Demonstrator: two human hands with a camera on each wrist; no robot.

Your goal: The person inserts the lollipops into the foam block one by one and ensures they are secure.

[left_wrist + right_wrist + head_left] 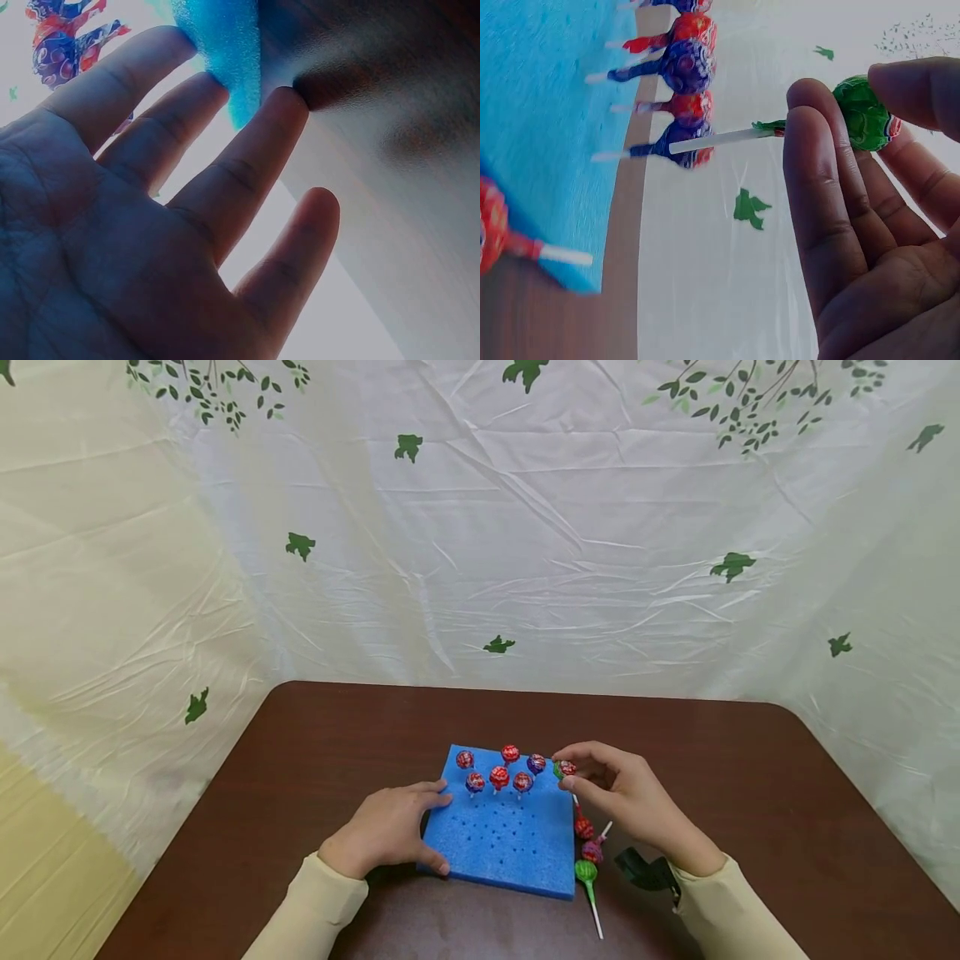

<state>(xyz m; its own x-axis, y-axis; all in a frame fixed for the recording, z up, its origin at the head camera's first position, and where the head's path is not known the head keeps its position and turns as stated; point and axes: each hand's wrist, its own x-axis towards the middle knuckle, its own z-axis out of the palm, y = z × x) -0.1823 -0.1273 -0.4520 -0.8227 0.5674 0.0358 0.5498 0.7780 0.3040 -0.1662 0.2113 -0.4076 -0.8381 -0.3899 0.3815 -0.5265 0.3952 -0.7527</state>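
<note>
Right hand: the right hand pinches a green-wrapped lollipop by its head between thumb and fingers, stick pointing down toward the foam.
Held lollipop: it hangs at the far right corner of the blue foam block, just beside the standing row; whether the stick is already in a hole I cannot tell.
Left hand: the left hand lies flat against the left edge of the foam block, fingers straight and released, tips touching the foam, thumb at its near left corner.
Foam block: it lies on the brown desk near the front edge, with rows of small holes across its top.
Standing lollipops: six lollipops stand upright in holes along the far edge of the foam, in two rows.
Loose lollipops: three more lie on the desk just beside the right edge of the foam, one red, one pink, one green.
Backdrop: a white sheet with leaf print hangs behind the desk.
</note>
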